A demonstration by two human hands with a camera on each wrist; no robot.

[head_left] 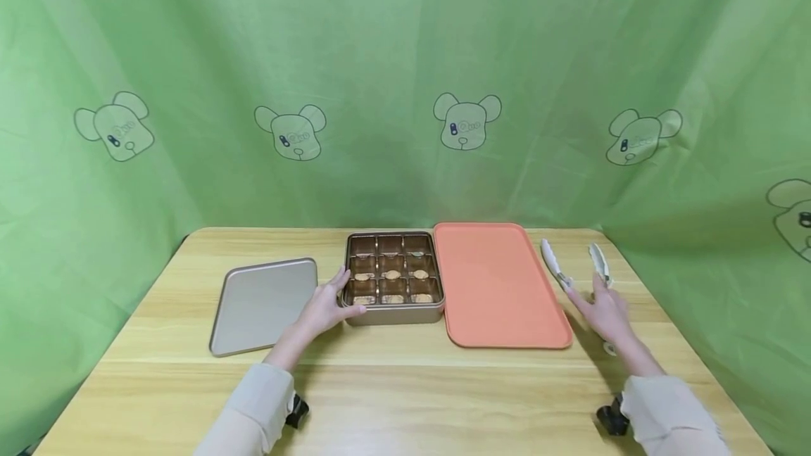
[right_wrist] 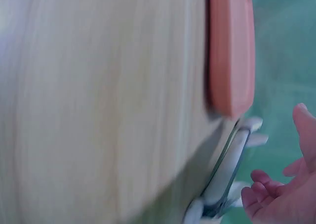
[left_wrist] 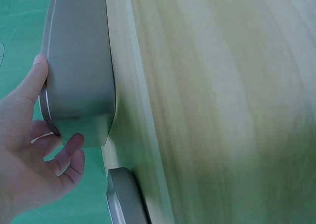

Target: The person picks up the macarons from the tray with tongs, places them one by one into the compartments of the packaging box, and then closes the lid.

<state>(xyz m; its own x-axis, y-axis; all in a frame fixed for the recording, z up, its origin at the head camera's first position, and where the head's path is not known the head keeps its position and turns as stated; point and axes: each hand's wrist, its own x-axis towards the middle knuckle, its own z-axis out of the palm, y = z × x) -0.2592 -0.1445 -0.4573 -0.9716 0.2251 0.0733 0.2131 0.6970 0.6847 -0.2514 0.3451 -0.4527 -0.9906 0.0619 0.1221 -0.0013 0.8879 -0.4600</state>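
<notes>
Two hands: left (head_left: 324, 307) grips tin (head_left: 395, 315); right (head_left: 607, 314) parted above tongs (head_left: 552, 264).

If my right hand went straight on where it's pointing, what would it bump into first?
Probably the white tongs; in the head view, your right hand points toward their spread arms. Depth is unclear, so any gap is hard to judge.

Coral tray (head_left: 500, 287): and here it lies, round-cornered, flat on the wood-grained worktop (head_left: 443, 400)
Grey tray (head_left: 269, 305): over left of the coral tray, well apart, sitting at a slant
Green curtain (head_left: 380, 34): hanging behind the coral tray and away to both sides
Bear heads (head_left: 465, 134): one right behind the coral tray, two left, two right!
</notes>
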